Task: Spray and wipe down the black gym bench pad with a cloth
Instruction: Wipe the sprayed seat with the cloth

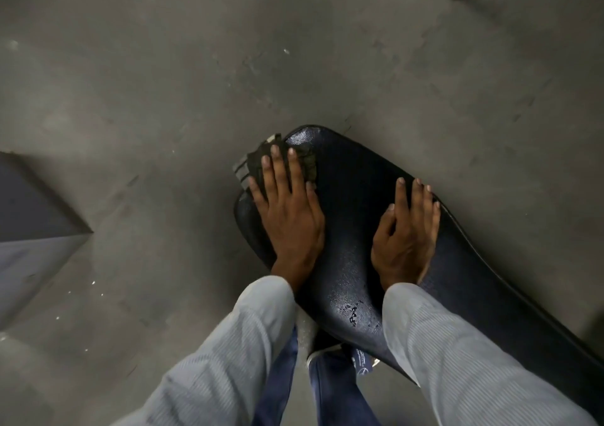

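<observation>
The left hand (287, 213) lies flat, fingers spread, pinning a dark cloth (258, 160) at the pad's rounded end. The right hand (405, 232) rests open on the glossy black bench pad (353, 262), pebbled vinyl beaded with droplets (354, 311) over grey concrete floor (163, 82).

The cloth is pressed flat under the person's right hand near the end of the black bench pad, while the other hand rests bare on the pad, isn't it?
Not quite: the head view shows the cloth pressed under the left hand, near the end of the black bench pad. The right hand is the one resting bare on the pad.
</observation>
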Available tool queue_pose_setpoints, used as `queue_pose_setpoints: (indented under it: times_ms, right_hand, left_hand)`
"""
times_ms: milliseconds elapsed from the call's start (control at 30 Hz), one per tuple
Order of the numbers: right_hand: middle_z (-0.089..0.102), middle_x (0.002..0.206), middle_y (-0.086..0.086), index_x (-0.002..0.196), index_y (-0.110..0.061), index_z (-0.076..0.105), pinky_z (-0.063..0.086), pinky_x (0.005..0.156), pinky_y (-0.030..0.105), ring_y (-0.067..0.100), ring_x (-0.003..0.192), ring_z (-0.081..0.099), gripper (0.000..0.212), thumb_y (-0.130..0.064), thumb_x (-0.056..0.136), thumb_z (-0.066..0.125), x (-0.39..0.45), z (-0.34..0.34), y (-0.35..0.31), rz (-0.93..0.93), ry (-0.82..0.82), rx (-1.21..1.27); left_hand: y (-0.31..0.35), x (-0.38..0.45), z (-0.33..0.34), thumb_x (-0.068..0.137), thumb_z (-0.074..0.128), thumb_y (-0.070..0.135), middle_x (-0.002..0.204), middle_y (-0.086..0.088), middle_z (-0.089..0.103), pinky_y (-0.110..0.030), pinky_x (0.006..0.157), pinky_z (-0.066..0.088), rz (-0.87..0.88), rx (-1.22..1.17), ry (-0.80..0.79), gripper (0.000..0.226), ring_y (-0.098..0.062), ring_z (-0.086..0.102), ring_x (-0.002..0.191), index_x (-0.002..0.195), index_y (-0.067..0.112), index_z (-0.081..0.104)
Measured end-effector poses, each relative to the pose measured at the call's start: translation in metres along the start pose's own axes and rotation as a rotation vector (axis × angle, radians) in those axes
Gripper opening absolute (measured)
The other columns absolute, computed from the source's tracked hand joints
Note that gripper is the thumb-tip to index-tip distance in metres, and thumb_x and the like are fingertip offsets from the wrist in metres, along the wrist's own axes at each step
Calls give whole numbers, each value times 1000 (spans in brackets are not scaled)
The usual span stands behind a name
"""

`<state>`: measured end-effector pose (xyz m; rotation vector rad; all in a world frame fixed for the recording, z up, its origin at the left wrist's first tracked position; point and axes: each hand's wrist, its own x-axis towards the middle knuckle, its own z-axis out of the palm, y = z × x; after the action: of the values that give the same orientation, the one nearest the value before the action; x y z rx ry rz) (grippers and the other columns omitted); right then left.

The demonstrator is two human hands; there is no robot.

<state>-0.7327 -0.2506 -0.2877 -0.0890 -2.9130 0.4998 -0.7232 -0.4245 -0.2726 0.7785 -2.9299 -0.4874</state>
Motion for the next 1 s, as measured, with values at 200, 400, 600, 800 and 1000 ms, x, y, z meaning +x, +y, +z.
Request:
queue_pose_setpoints:
  times_ms: [200,400,600,800,1000]
  right_hand:
    - [41,171,15,162,-16,48,26,132,55,33,161,35,50,-20,112,46,0,-4,-1,3,-25,1]
    - [42,170,16,162,-15,48,26,133,54,35,161,36,49,-21,113,45,1,-2,0,-5,-20,6]
    - [42,170,16,161,-15,49,26,132,54,35,160,37,49,-21,113,45,0,-1,1,-14,-12,7]
    - [43,170,17,161,-14,50,26,132,55,35,160,36,49,-21,112,44,0,-2,0,-17,0,8]
    - [43,170,16,161,-15,50,26,132,55,35,160,36,49,-20,112,45,1,-1,0,-14,3,13]
  left_hand:
    - [-35,-86,-16,112,38,35,180,-9,16,-60,133,17,348,-16,-148,61,-28,13,168,170,18,29]
    - [-55,-73,-16,111,39,33,178,-11,22,-62,132,17,206,-41,-95,59,-30,18,166,168,18,34]
    - [12,7,2,111,39,36,179,-9,19,-58,134,8,9,-25,-9,61,-29,16,167,169,19,31]
    - [-11,-83,-12,114,32,40,181,-6,10,-59,132,18,431,-7,-231,61,-25,8,168,171,21,23]
    - [-56,-60,-18,112,41,37,179,-9,21,-58,133,16,326,-3,-153,58,-28,16,167,168,21,36]
